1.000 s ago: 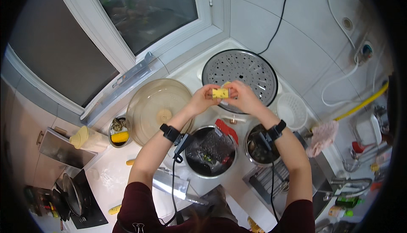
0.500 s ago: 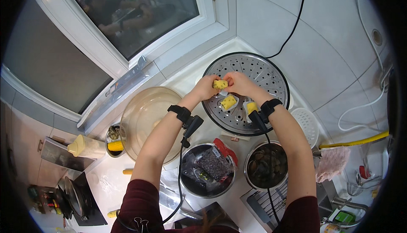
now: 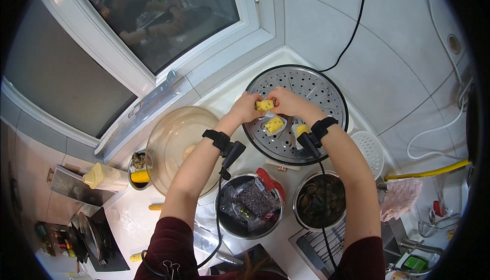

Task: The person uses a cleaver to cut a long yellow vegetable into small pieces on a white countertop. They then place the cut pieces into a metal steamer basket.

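Note:
A yellow roll of dough with dark specks (image 3: 265,105) is held between my two hands, above the left part of a round, perforated metal steamer tray (image 3: 321,91). My left hand (image 3: 244,109) has its fingers closed on the roll's left end. From the other side, my right hand (image 3: 287,101) pinches the right end. White paper shows just under the roll. Below it on the tray rests a second speckled yellow roll (image 3: 274,124) on white paper. A third yellow roll (image 3: 302,129) lies to the right, partly covered by my right wrist's black strap and device.
To the left stands a large clear bowl (image 3: 162,136) with a pale lump inside. Nearer me are a metal bowl (image 3: 222,224) holding plastic-bagged dark food and a steel pot (image 3: 297,219) of dark pieces in liquid. A white colander (image 3: 371,152) lies right of the tray.
Both hands stay on the same roll over the tray and have shifted only slightly. The roll sits a little lower and more level between the fingers. The other rolls stay in place.

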A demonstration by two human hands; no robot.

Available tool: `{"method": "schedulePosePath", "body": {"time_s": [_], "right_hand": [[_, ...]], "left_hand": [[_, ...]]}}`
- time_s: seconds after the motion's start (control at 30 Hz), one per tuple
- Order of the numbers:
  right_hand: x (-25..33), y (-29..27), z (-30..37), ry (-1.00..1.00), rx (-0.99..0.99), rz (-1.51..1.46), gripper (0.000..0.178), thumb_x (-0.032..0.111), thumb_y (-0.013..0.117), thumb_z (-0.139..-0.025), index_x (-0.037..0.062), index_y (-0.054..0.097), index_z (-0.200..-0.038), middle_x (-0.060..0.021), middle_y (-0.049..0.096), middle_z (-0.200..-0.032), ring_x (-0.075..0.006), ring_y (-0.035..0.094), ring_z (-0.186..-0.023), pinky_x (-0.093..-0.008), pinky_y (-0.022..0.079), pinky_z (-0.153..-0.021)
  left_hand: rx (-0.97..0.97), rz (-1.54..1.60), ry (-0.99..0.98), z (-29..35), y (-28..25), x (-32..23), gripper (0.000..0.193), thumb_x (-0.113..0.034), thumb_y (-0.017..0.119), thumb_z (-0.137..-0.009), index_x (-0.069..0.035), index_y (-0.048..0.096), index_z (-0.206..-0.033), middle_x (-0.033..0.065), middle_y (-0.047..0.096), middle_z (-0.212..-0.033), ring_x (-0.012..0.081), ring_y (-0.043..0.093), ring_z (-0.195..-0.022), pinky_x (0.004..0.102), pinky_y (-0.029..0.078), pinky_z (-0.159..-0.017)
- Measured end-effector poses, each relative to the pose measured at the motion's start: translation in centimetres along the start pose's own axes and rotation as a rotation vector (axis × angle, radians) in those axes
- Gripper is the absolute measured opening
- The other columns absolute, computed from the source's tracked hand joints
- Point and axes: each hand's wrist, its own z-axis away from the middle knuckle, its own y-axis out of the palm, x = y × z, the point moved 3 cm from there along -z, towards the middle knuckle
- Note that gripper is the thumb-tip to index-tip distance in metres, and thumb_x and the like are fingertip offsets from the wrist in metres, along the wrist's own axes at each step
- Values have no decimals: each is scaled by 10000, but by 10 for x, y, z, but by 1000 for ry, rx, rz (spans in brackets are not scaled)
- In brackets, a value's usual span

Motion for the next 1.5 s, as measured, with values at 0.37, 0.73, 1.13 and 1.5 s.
{"method": "schedulePosePath", "body": {"time_s": [0.37, 0.73, 1.13, 1.5], "right_hand": [[12, -36, 52, 114, -230, -125, 416, 45, 718, -771, 23, 602, -1169, -146, 577, -1119, -236, 654, -860, -346, 537, -762], [147, -11, 174, 79, -339, -85, 368, 117, 701, -841, 8, 577, -1171, -134, 564, -1061, -241, 637, -866, -338, 531, -766], [385, 262, 267, 90, -95, -248, 377, 107, 673, -882, 8, 557, -1227, -123, 570, -1090, -201, 646, -857, -316, 527, -761], [414, 415, 296, 258, -74, -42, 417, 134, 689, -822, 18, 563, -1202, -198, 556, -1170, -357, 595, -1005, -423, 491, -892]], "left_hand": [[-160, 88, -61, 62, -23, 0, 580, -207, 800, -750, -68, 574, -1265, 170, 558, -1129, 266, 628, -858, 353, 522, -809], [-201, 339, 9, 256, -44, -30, 479, -198, 761, -826, -34, 591, -1242, 164, 566, -1153, 189, 615, -736, 320, 520, -710], [-194, 499, -90, 604, -30, 32, 424, -193, 710, -872, -33, 572, -1241, 163, 574, -1146, 201, 621, -749, 322, 511, -741], [-549, 506, -606, 889, -14, 138, 408, -130, 709, -877, -31, 576, -1250, 93, 594, -1171, 124, 583, -796, 257, 504, -705]]}}
